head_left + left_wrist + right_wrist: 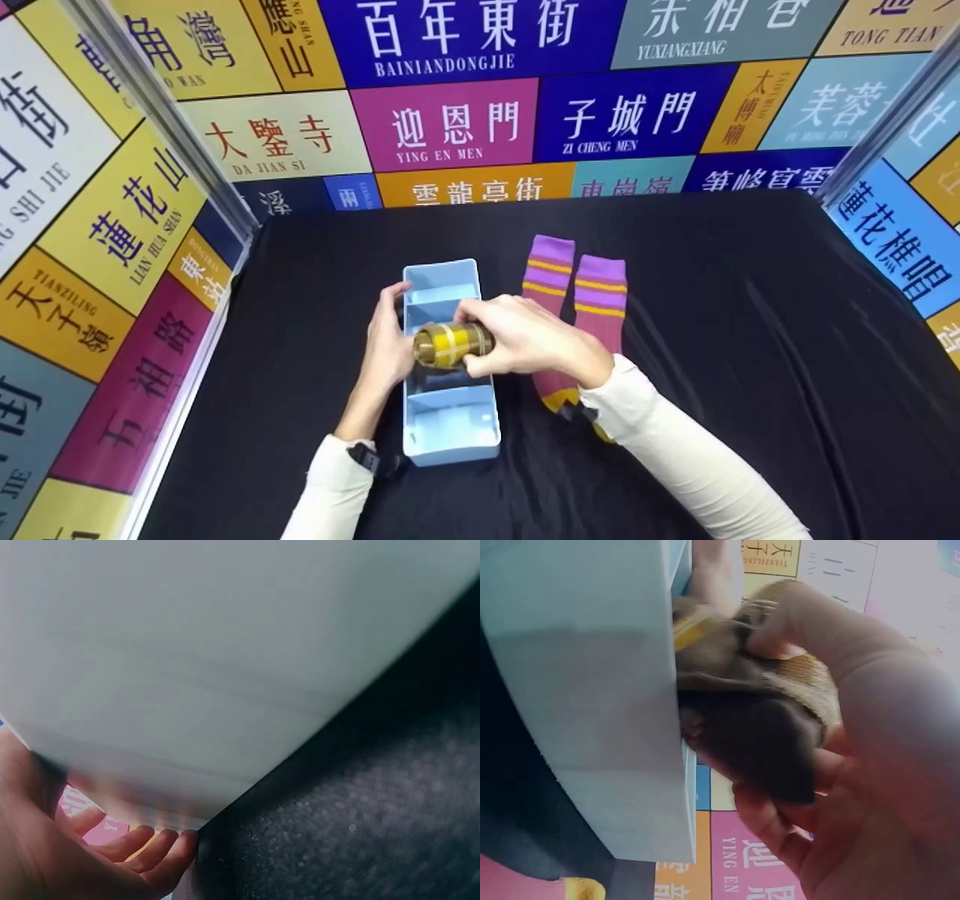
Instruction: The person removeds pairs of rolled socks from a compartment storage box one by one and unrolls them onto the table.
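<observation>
My right hand [525, 334] holds a rolled-up sock bundle [454, 345], olive-brown with yellow and pale stripes and a dark part. It is over the middle of a light blue divided storage box [450, 454]. In the right wrist view, the thumb presses the bundle [750, 742] from above, fingers below, beside the box wall [592, 705]. On the box's left side, my left hand [386, 345] grips the long wall, its fingers along the outside. The left wrist view shows those fingers [154, 851] against the pale wall [187, 675].
To the right of the box lies a pair of pink-purple socks [600, 300] with yellow stripes, flat on the black cloth [720, 360], partly under my right forearm. Panels with printed Chinese place names [457, 124] stand behind and at both sides.
</observation>
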Motion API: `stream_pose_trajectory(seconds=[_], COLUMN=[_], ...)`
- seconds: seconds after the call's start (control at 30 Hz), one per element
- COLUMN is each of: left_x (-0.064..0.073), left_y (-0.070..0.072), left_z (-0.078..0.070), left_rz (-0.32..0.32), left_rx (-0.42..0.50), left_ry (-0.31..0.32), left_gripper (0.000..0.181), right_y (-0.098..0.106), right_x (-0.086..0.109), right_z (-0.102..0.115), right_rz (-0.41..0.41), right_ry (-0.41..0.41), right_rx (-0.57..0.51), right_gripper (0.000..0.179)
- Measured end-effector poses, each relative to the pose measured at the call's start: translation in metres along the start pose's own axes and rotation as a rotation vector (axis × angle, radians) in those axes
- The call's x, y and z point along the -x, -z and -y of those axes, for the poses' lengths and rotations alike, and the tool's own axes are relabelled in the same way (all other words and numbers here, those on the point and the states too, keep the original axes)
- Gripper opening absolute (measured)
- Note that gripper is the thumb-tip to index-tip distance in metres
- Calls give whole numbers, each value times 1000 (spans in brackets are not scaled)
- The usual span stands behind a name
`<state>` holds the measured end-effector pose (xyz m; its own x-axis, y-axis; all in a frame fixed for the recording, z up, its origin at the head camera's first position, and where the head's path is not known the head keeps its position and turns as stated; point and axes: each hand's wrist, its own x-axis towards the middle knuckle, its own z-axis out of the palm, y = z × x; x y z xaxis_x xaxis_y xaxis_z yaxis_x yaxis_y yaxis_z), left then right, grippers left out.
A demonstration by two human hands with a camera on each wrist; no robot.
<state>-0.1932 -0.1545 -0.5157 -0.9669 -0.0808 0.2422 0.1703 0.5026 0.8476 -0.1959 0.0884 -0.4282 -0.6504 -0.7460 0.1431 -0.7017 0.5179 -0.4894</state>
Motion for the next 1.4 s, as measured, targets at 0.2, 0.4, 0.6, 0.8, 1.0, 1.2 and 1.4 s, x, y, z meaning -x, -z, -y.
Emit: stream_pose_trajectory(seconds=[0.2, 0.4, 0.6, 0.8, 1.0, 1.2, 1.4], left_x=[0, 0, -2, -2, 0, 0, 2], left_y=[0, 0, -1, -1, -1, -2, -2], left_z=[0, -1, -1, 1, 0, -1, -4], left_rz=[8, 13, 0, -7, -4, 5, -1], left_rx=[-3, 24, 40, 29, 11, -4, -32], left_ry=[31, 58, 49, 37, 43, 32, 44], left_gripper=[79, 77, 75, 73, 73, 71, 70], right_y=[1, 1, 11, 22, 31, 42, 50], right_x=[3, 13, 31, 54, 83, 119, 152], right_z=[-8, -16, -23, -35, -53, -71, -90], right_rz=[-33, -49, -111, -157, -183, -232, -277], right_ry=[59, 86, 57, 18, 5, -51, -144], right_rx=[-154, -266, -427, -454, -395, -304, -288], right_gripper=[43, 45, 45, 57, 54, 50, 47])
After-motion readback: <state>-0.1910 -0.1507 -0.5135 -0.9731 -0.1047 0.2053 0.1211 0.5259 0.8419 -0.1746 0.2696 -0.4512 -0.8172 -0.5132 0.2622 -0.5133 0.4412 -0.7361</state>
